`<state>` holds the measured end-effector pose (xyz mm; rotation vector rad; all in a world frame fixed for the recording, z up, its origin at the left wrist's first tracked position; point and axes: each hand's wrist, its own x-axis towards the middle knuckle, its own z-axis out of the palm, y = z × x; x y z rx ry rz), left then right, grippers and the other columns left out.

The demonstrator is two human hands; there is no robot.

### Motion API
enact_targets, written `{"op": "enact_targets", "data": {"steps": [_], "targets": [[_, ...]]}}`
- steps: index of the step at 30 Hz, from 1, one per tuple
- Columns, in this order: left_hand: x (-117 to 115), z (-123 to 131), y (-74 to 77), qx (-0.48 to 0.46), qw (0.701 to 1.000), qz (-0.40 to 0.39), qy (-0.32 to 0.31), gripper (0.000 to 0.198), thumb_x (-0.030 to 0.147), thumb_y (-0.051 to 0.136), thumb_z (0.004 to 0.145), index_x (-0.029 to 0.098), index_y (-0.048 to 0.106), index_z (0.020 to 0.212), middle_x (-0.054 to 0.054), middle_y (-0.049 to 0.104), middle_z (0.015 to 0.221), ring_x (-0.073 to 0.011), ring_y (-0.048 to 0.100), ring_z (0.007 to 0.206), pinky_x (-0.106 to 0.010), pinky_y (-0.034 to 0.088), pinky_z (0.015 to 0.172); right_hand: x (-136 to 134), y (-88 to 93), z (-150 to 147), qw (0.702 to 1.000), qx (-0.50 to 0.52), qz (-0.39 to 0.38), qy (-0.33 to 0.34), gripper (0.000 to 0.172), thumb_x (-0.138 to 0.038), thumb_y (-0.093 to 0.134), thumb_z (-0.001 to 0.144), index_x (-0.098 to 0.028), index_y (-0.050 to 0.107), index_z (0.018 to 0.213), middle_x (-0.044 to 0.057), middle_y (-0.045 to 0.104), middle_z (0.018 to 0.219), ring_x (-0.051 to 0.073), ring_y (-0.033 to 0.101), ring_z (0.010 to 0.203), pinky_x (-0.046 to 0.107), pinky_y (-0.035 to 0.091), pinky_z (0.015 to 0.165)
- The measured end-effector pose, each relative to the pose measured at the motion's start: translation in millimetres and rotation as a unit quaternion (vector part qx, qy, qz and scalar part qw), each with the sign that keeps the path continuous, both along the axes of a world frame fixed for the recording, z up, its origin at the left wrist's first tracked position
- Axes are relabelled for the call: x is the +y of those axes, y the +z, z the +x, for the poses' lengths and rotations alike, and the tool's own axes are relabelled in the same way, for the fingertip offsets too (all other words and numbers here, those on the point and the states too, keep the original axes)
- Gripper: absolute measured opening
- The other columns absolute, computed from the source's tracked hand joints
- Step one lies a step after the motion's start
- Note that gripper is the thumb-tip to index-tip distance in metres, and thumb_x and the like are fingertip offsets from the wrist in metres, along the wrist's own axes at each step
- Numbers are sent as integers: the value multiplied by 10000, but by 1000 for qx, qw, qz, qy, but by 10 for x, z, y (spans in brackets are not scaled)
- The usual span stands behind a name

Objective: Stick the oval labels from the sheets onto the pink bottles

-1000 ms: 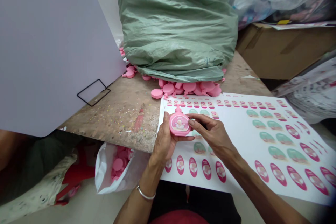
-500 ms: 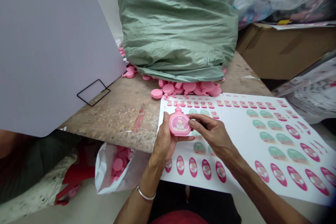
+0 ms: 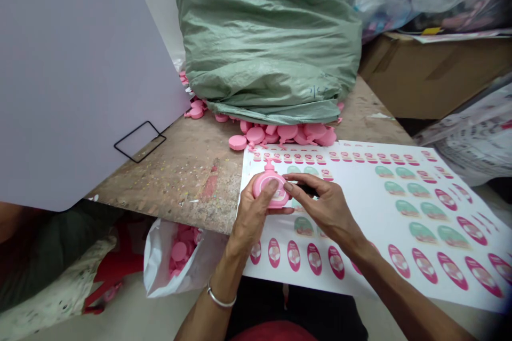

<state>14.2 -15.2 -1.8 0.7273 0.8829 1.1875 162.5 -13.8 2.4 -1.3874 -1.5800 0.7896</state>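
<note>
A pink toy pump bottle (image 3: 262,183) with a round body and an oval sticker on its face stands upright in my left hand (image 3: 252,210), which is closed around its left side and base. My left thumb lies across the sticker and covers much of it. My right hand (image 3: 324,200) is at the bottle's right edge, thumb and index fingertips touching it. Within those right fingers is a small dark object (image 3: 309,189), mostly hidden; its kind cannot be made out. Beneath both hands lies a white sticker sheet (image 3: 352,208) with pink and green printed labels.
Several more pink bottles (image 3: 288,132) lie under a big green sack (image 3: 272,37) at the back. A white bag (image 3: 154,258) of pink pieces hangs below the table edge. A grey panel (image 3: 80,64) stands left; a cardboard box (image 3: 432,74) is at right. A co-worker's arm (image 3: 20,229) shows at far left.
My left thumb has moved from the bottle's left side onto the sticker. The dark object in my right fingers now shows more plainly. The bottle has shifted slightly left.
</note>
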Motion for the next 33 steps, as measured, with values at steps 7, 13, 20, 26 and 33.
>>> {"op": "enact_targets", "data": {"steps": [7,13,20,26,33], "targets": [[-84,62,-112,110,984,-6,139,282,393,659,801,198,644,1005,-75,659,1044,-226,613,1048,-267,526,817,71,-141,-226,988,-108,79,-82,712,-548,637,776,-174,436,1347,171,578,1250,301,571,1089,452,460,888],[160,-450,-282,173,962,-11,212,342,476,631,794,170,612,944,-44,653,821,-192,638,792,-268,495,679,609,-352,-334,993,-107,19,-38,583,-535,542,843,-176,445,1292,148,599,1216,272,589,1059,415,471,842],[736,-1364,-557,585,778,38,225,388,509,523,838,156,683,817,-108,659,768,-262,607,789,-340,431,739,1594,-423,-1021,884,-428,177,63,331,-235,532,862,-75,556,1150,190,636,1034,294,534,940,397,359,782],[697,-1244,-342,542,769,111,321,342,425,639,780,182,670,1018,-161,597,1179,-316,516,1148,-407,401,963,1738,-358,-1051,861,-447,212,116,244,-188,425,894,-91,633,979,164,644,931,254,500,901,374,313,792],[282,-441,-155,-43,995,-89,9,353,399,647,814,126,627,1037,-114,705,992,-200,680,845,-289,558,714,527,-409,-382,871,-291,349,188,372,-282,457,917,-96,523,1232,68,620,771,208,509,728,340,397,681]]}}
